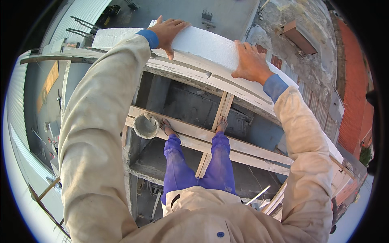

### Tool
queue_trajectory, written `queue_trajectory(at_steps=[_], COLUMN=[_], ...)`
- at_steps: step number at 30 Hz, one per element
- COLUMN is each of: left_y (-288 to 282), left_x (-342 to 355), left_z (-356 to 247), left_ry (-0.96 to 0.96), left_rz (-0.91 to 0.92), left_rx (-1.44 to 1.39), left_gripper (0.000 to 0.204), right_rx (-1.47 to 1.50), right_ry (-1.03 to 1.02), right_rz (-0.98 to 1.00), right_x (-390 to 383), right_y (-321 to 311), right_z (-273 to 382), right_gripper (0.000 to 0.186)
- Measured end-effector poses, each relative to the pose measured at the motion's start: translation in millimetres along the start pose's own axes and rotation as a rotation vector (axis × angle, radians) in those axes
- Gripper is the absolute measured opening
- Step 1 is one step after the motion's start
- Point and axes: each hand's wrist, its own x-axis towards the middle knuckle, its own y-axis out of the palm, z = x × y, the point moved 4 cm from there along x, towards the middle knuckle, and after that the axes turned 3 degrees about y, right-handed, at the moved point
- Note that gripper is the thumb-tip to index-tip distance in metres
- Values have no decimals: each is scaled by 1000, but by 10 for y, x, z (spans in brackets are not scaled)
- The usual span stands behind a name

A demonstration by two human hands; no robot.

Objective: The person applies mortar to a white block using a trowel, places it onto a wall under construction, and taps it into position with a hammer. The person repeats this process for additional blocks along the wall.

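Observation:
My left hand (167, 33) and my right hand (251, 61) grip the upper edge of a long white block (206, 47), fingers over its top and thumbs on the near side. The block lies along the top of a wall, on a course of similar white material (182, 69) with thin joints. Below and between my arms, a bucket (139, 125) with grey paste and a tool in it stands on the planks beside my left foot.
I stand in sandals on crossed wooden planks (259, 154) over open concrete compartments (186, 99) far below. Beyond the wall lie a drop to grey ground (227, 16), a red roof (350, 113) at right and corrugated sheeting (16, 105) at left.

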Motion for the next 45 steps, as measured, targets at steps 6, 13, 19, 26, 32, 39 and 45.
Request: queue_trajectory(at_steps=[6,13,19,26,32,39,45], left_y=[345,501,500,426,381,392,592], left_x=[34,5,-76,-87,-88,-76,0], left_z=[129,194,322,308,284,291,378], left_ry=[-6,-27,147,114,94,102,4], left_rz=[-24,-45,-46,-26,11,33,-78], left_rx=[-37,-50,-147,-125,-111,-135,-96], left_gripper=[148,149,133,133,133,131,139], right_rx=[-37,-42,-69,-57,-48,-41,-50], right_ry=[10,-9,-34,-22,-29,-15,14], right_rz=[4,8,1,24,15,32,16], right_x=[57,138,207,250,246,255,266], right_y=[177,303,362,371,374,386,410], right_z=[113,176,216,221,222,207,229], right_gripper=[114,114,115,117,118,118,117])
